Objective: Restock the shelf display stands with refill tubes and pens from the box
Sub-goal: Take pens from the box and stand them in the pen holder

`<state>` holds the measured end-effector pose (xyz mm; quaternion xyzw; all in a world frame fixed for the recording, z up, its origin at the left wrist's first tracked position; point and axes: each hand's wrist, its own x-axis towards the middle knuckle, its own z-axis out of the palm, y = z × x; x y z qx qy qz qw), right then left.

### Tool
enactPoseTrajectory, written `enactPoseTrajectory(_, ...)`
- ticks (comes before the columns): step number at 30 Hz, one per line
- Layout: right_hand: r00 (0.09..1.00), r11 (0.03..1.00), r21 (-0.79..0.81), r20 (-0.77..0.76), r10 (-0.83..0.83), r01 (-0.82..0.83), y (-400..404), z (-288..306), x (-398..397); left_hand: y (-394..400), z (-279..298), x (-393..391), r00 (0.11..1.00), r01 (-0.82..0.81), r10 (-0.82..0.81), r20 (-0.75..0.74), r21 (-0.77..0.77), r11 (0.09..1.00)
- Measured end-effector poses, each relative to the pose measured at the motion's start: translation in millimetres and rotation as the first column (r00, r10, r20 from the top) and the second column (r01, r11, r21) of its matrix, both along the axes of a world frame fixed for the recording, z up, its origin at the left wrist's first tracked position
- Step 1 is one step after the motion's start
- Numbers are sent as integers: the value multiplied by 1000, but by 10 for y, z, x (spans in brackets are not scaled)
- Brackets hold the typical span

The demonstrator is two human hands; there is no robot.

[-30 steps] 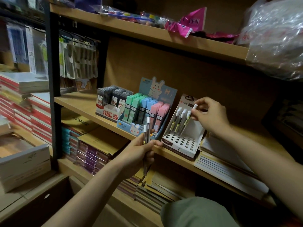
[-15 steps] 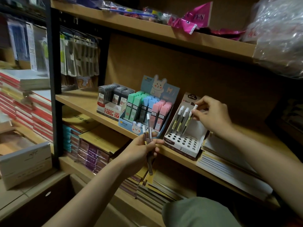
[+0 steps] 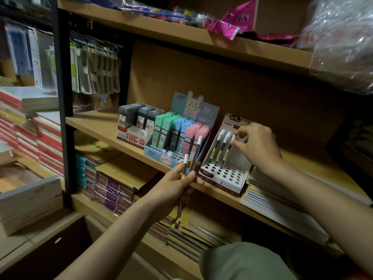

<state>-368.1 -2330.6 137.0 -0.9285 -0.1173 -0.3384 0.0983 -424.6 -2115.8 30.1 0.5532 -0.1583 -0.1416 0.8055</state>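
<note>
My right hand (image 3: 256, 144) pinches a tube's white cap (image 3: 233, 137) in the holed stand (image 3: 224, 174); at seven o'clock, my left hand (image 3: 177, 182) clamps two tubes (image 3: 190, 160).

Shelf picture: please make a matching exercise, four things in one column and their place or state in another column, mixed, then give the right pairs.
1. left hand
2. right hand
3. white stand
4. bunny stand

A. holds pastel green, blue and pink cases
B. grips two white-capped tubes, below the shelf edge
C. pinches the rightmost tube's cap
D. has three tubes standing in its holes, many holes empty

Pairs: 1-B, 2-C, 3-D, 4-A
</note>
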Motion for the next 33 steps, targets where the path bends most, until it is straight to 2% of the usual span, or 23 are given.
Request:
enactPoseTrajectory(3, 1000, 999, -34, -14, -23, 22, 16, 36, -7, -19, 2, -6, 1000, -3, 2, 14, 4, 1000)
enactPoseTrajectory(12, 994, 999, -4, -99, -43, 43, 64, 94, -22, 0, 38, -69, 1000, -7, 7, -10, 11, 1000)
enactPoseTrajectory(16, 990, 976, -200, -93, -104, 84, 105, 50, -89, 20, 66, -79, 1000, 19, -18, -14, 16, 1000)
enactPoseTrajectory(18, 995, 977, -203, -66, -79, 64, 102, 78, -147, 21, 82, -84, 999, 46, -45, -29, 8, 999)
enactPoseTrajectory(20, 994, 999, -38, -105, 32, -37, 138, 102, -222, 10, 90, -86, 997, 71, -71, -35, -1, 998)
enactPoseTrajectory(21, 973, 989, 110, -195, 122, -102, 184, 107, -266, 2, 94, -88, 997, 78, -78, -23, 3, 997)
enactPoseTrajectory(23, 856, 898, 412, -398, 329, -154, 303, 62, -355, -22, 102, -94, 996, 92, -92, 5, 9, 996)
enactPoseTrajectory(25, 799, 811, 563, -409, 441, -159, 396, -19, -407, -43, 105, -95, 995, 97, -97, 30, 9, 995)
enactPoseTrajectory(29, 776, 674, 719, -326, 540, -167, 448, -21, -459, -52, 88, -80, 996, 65, -66, 66, 17, 998)
enactPoseTrajectory(33, 759, 712, 669, -346, 551, -211, 393, 117, -476, -65, 75, -47, 997, 25, -28, 71, 39, 999)
